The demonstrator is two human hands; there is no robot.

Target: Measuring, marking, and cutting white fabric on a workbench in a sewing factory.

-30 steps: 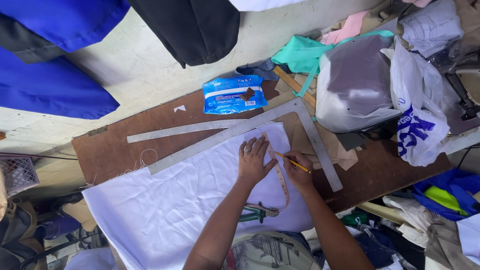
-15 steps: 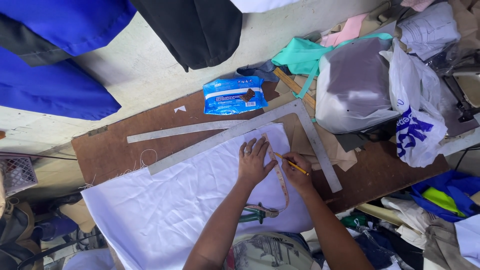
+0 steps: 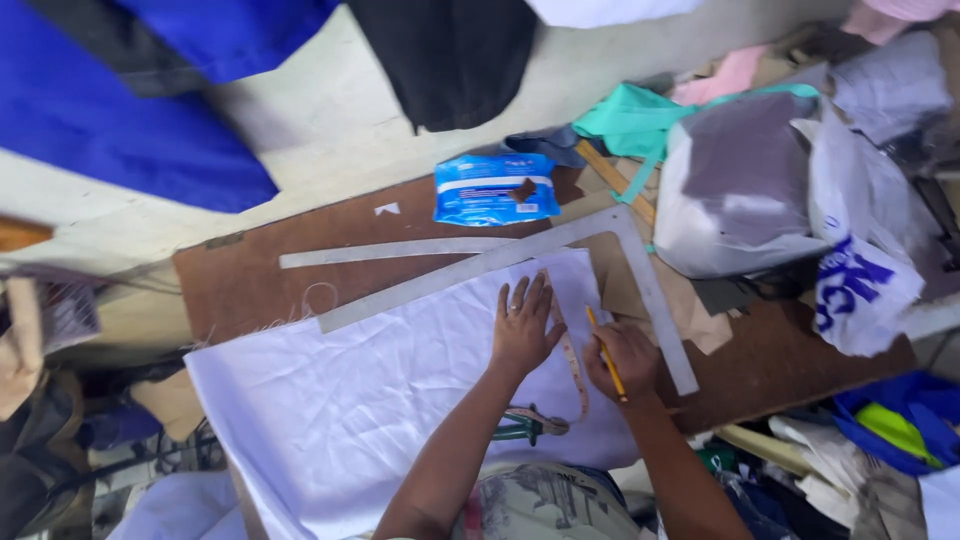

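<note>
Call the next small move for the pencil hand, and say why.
Probably bring the pencil tip down onto the white cloth beside the tape measure and make a mark. The right hand grips the pencil with its tip just above the cloth, the left hand lies flat, pinning cloth and tape, and the L-shaped square lies along the cloth's edge.

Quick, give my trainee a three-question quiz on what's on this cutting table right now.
1. What does the right hand hold?
2. True or false: the left hand lies flat on the white cloth.
3. Which lies along the cloth's far edge: A) L-square, B) blue packet, C) scissors?

Key: 1. A yellow pencil. 2. True. 3. A.
</note>
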